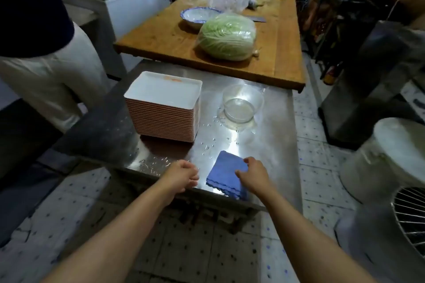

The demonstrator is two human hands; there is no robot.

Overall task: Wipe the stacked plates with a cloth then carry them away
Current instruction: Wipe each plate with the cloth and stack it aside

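A tall stack of rectangular plates (163, 108), white on top with orange-striped edges, stands on the left part of a wet steel table (271, 145). A folded blue cloth (224, 171) lies near the table's front edge. My right hand (254, 176) rests on the cloth's right side, fingers curled over its edge. My left hand (180, 174) hovers over the front edge just left of the cloth, fingers loosely curled, holding nothing. Both hands are well in front of the plate stack.
A clear glass bowl (241, 103) sits right of the plates amid water drops. Behind is a wooden table (165, 39) with a bagged cabbage (227, 37) and a blue-rimmed bowl (197, 15). A person in white trousers (53, 76) stands at left. A white bucket (391, 158) stands at right.
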